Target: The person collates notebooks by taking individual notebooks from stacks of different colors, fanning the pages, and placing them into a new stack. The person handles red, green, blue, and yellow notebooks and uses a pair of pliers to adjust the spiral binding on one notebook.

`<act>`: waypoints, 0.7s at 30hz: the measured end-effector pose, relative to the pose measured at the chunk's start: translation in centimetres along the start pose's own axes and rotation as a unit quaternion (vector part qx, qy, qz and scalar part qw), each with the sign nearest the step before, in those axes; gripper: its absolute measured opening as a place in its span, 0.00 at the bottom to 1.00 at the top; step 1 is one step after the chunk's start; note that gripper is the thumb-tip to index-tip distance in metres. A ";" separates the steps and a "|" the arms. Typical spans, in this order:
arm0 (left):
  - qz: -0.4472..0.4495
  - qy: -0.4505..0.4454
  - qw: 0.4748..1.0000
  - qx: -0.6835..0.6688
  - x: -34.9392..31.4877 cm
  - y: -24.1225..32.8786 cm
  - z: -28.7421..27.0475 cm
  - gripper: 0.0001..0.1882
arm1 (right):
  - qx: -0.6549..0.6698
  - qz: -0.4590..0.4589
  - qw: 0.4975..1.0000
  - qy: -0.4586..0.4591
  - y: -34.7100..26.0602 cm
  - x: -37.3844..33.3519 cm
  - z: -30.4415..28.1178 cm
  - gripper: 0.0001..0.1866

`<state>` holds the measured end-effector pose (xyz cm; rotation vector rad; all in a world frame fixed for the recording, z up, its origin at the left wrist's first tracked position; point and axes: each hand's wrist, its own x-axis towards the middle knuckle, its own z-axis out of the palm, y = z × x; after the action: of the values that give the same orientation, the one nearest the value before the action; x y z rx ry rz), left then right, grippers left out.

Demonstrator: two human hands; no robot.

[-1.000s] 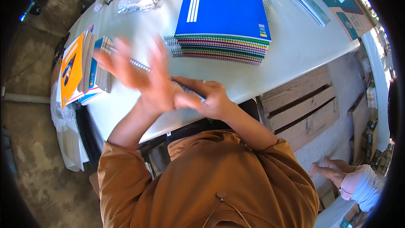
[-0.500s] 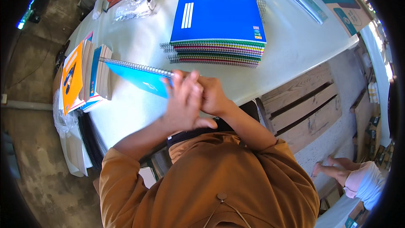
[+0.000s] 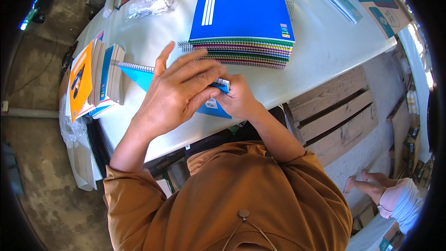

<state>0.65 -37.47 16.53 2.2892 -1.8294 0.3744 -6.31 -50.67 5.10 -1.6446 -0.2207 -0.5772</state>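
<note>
White table, notebook stack bearing multicoloured lettering.
Right hand clamps a light-blue notebook; left hand arches over it, grip unclear.

Head view: left one of two side-by-side wide fisheye cameras, worn on person's head. Faces steeply down and forward over wearer's own front; picture upright, not mirrored. Dark round border at frame corners; straight edges bend toward rim. Brown shirt fills lower centre, close below lens. Left hand and right hand near mid-frame, also close. Table spans upper half, reaching farther off. Floor down left side, wooden slats right of centre.
</note>
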 end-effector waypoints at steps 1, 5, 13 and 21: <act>0.001 0.006 0.999 -0.044 0.0 -0.1 -0.2 0.17 | 0.013 -0.004 1.000 -0.015 0.2 0.1 -0.2 0.14; 0.006 0.027 0.992 -0.122 0.4 0.1 -0.7 0.11 | 0.023 -0.013 0.999 -0.030 0.0 0.4 0.3 0.11; 0.048 0.034 0.998 -0.035 0.5 1.5 -2.6 0.08 | -0.013 -0.013 0.995 -0.102 -1.7 0.1 -0.2 0.08; 0.000 0.032 0.990 -0.137 0.6 0.4 -5.5 0.13 | 0.035 -0.035 0.997 -0.059 -6.3 0.6 -0.3 0.14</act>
<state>-0.01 -36.43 21.89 2.0683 -1.7285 0.1799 -8.75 -49.99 10.96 -1.6101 -0.3815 -0.5206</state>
